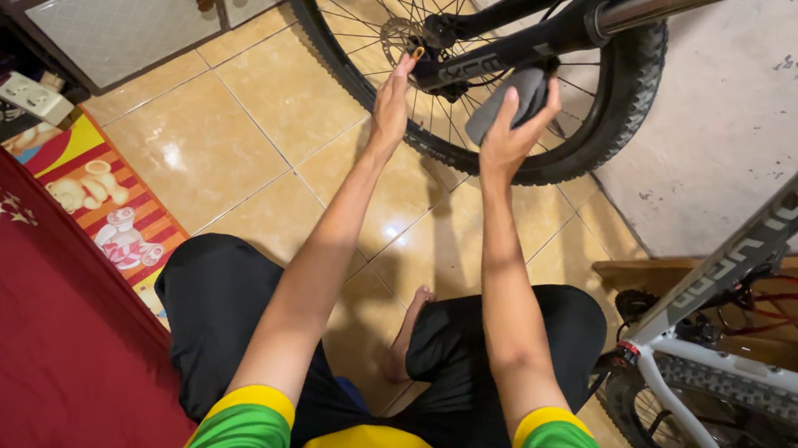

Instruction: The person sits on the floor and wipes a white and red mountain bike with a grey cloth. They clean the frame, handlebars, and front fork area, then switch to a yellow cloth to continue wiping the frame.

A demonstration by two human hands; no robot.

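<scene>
I sit on the tiled floor facing a bicycle front wheel [620, 99] with a knobby black tyre and thin spokes. My left hand [391, 105] reaches up with fingers together and touches the black fork leg [496, 51] near the hub, beside a small orange part [418, 53]. My right hand [510, 132] holds a dark grey pad-like object [512, 103] and presses it against the lower end of the fork leg. What the grey object is exactly cannot be told.
The bike's grey frame tube [764, 233] runs down the right, with a white rear frame and rear wheel [745, 409] at the lower right. A grey wall [757, 104] stands behind. White cabinet doors [136, 4], a power strip [27, 96], a colourful mat [105, 198] and red cloth [12, 332] lie left.
</scene>
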